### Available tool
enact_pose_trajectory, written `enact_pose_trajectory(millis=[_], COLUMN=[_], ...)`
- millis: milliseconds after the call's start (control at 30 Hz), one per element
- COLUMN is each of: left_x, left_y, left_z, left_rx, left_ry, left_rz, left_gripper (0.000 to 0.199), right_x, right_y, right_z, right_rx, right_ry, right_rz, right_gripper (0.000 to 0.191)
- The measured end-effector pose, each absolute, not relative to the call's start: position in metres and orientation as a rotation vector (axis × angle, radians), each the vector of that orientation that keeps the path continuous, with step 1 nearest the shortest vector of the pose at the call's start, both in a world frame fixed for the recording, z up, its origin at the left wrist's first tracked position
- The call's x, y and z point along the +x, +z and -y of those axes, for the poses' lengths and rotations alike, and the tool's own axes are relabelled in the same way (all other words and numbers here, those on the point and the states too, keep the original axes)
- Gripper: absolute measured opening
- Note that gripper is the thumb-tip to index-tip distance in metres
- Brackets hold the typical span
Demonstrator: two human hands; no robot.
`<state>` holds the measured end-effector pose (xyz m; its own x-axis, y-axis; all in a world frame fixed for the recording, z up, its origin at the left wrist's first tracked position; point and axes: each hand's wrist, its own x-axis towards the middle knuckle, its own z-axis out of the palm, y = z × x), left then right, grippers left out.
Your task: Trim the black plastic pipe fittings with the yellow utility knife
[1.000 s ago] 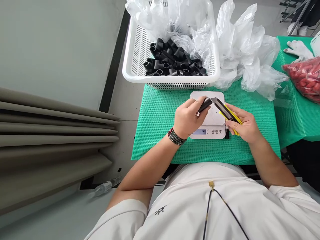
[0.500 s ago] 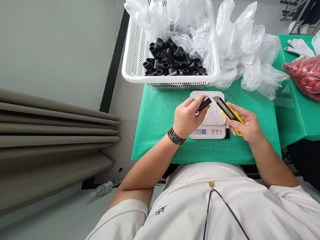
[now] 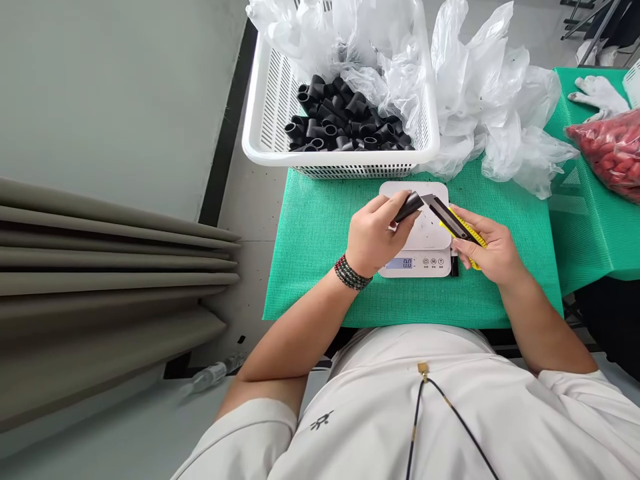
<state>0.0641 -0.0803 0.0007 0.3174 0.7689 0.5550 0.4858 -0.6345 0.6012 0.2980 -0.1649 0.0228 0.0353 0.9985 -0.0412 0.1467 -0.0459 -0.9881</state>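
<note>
My left hand [image 3: 377, 227] is closed around a black pipe fitting [image 3: 409, 207], whose round end points to the right. In my right hand [image 3: 487, 243] is a yellow and black utility knife [image 3: 457, 223]. Its blade tip is at or very near the fitting's end; whether they touch I cannot tell. Both hands are above a white digital scale [image 3: 425, 230], which reads 0.0. Small dark specks lie on the scale's plate. My left hand hides part of the fitting and the scale's left side.
Beyond the scale stands a white plastic basket [image 3: 345, 159] with many black fittings [image 3: 345, 120] and clear plastic bags. More clear bags [image 3: 495, 100] lie to its right. A white glove [image 3: 597, 93] and a bag of red parts [image 3: 613, 153] rest on the green-covered table [image 3: 310, 267] at the right.
My right hand has moved the knife slightly left, bringing its blade tip closer to the fitting. My left hand holds nearly still.
</note>
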Motion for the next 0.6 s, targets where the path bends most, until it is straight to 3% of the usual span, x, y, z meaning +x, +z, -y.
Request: enact_pose_trajectory(millis=[233, 600], left_x=[0.0644, 0.0671], left_y=[0.0024, 0.0015], left_z=[0.0806, 0.0804], left_rx=[2.268, 2.170], left_ry=[1.274, 1.264], left_rz=[-1.110, -1.194], left_gripper=[0.036, 0.031], right_x=[0.3006, 0.2992], right_y=[0.0239, 0.0198], right_z=[0.1627, 0.1683], right_rx=[-1.394, -1.365], right_ry=[1.137, 0.720], right_rz=[1.285, 1.555], right_gripper=[0.054, 0.051])
